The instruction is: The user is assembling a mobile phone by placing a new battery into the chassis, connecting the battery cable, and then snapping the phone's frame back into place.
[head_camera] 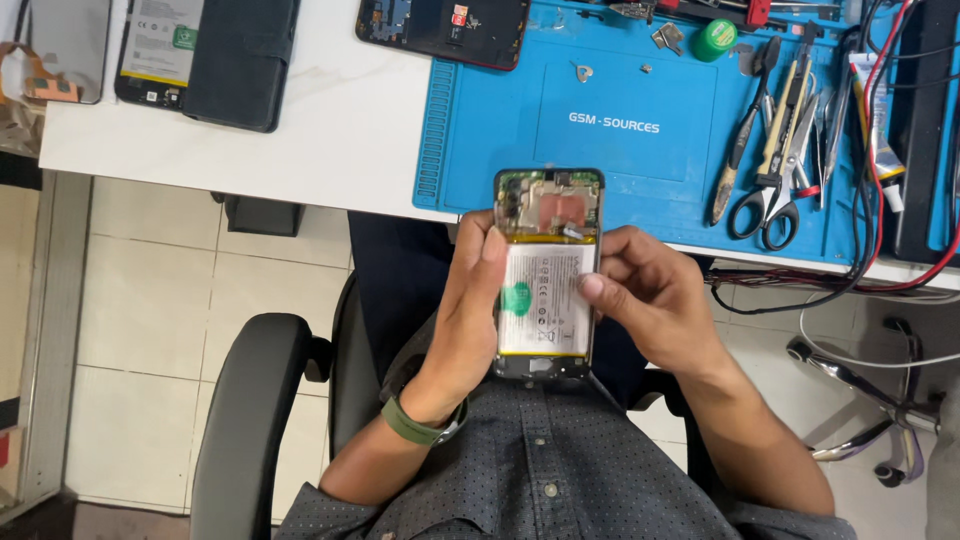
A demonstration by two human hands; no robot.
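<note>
Both hands, left hand (468, 300) and right hand (650, 300), grasp my opened phone (546, 275); light, fragile, so I'd hold its edges.

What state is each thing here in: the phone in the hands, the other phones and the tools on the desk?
Opened phone: back cover off, battery and circuit board exposed, held over the lap.
Left hand: grips the phone's left edge.
Right hand: holds the right edge, thumb on the battery.
Second phone: on the desk, insides exposed.
Scissors: closed, on the blue mat.
Green-capped jar: closed.
</note>
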